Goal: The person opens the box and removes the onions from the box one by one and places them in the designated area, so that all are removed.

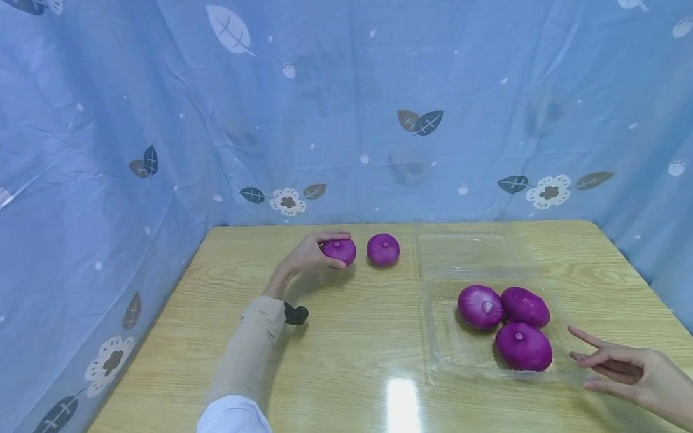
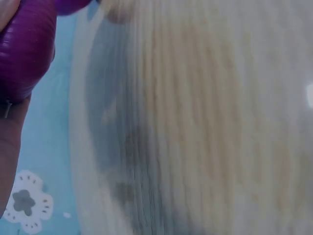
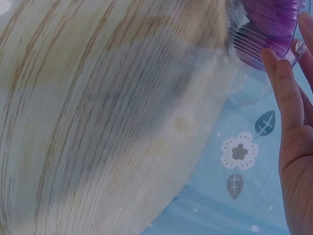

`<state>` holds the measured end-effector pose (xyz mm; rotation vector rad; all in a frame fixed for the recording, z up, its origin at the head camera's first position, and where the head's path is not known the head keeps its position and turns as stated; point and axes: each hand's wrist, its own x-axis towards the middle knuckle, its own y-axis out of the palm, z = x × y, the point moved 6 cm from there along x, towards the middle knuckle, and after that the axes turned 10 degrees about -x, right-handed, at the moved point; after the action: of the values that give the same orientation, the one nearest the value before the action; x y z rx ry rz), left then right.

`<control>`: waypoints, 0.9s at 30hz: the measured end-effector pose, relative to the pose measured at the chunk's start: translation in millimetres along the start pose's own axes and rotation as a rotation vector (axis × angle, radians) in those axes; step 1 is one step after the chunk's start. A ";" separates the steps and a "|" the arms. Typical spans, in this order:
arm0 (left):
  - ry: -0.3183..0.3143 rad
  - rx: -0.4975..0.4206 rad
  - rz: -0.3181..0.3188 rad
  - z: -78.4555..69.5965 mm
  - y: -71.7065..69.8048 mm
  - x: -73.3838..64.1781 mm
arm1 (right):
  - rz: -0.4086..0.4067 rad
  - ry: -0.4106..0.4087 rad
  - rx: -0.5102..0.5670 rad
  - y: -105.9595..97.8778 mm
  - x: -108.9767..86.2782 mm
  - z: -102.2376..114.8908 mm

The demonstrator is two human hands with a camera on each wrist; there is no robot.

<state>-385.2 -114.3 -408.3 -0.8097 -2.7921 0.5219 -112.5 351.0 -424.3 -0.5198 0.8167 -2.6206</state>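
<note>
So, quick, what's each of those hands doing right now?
Left hand: closed, holding a purple onion.
Right hand: open, fingers at the edge of the clear container.

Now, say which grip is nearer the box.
Right. The right grip is just right of the box; the left grip holds an onion, well left of the box.

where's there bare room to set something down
The table is bare between the beige sleeve and the clear box, and between that sleeve and the table's left edge. Crowded: the box's near half, with three onions and the right hand beside it, and the back, where the left hand holds one onion near another.
</note>
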 end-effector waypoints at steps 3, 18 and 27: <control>-0.033 -0.019 -0.006 5.6 -0.4 9.6 | 0.001 0.004 0.015 -1.5 -1.1 0.1; -0.163 -0.191 -0.006 31.1 3.8 17.0 | -0.005 0.043 0.017 -1.6 -0.1 0.8; -0.162 -0.225 -0.006 31.0 8.7 21.3 | -0.017 0.047 -0.004 -3.1 -0.5 1.3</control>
<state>-407.3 -104.4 -438.5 -0.8353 -3.0423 0.2864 -112.1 353.0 -421.6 -0.4691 0.8359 -2.6563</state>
